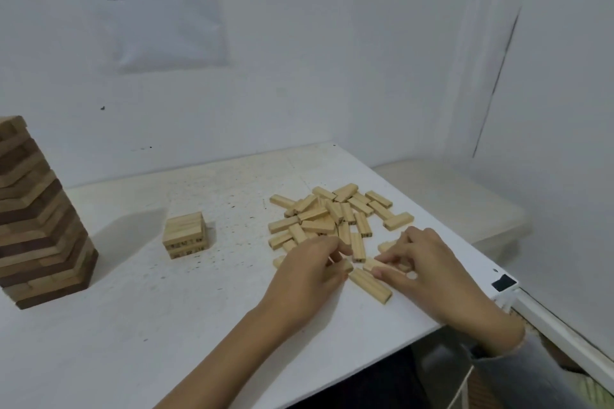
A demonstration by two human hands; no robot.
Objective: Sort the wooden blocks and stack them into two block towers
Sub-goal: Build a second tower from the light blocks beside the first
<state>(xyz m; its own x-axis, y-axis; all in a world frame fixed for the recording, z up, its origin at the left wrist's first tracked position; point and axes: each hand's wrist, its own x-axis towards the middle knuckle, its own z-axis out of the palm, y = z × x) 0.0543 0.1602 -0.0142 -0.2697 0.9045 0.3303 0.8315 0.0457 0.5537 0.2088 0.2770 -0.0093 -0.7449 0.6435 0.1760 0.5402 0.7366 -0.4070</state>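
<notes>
A loose pile of several pale wooden blocks (pixel 335 214) lies on the white table (pixel 166 325) at the right. A short stack of pale blocks (pixel 184 235) stands left of the pile. A tall tower of mixed dark and light blocks (pixel 36 219) stands at the far left. My left hand (pixel 309 272) is at the pile's near edge, its fingers curled round a pale block (pixel 345 266). My right hand (pixel 422 269) pinches another pale block (pixel 378 265) by its end. One more block (pixel 372 285) lies flat between the two hands.
The table's right edge runs diagonally close to my right hand, with a white ledge (pixel 465 196) beyond it. A wall with a printed paper sheet (pixel 159 3) stands behind the table. A white rail (pixel 558 335) runs at the lower right.
</notes>
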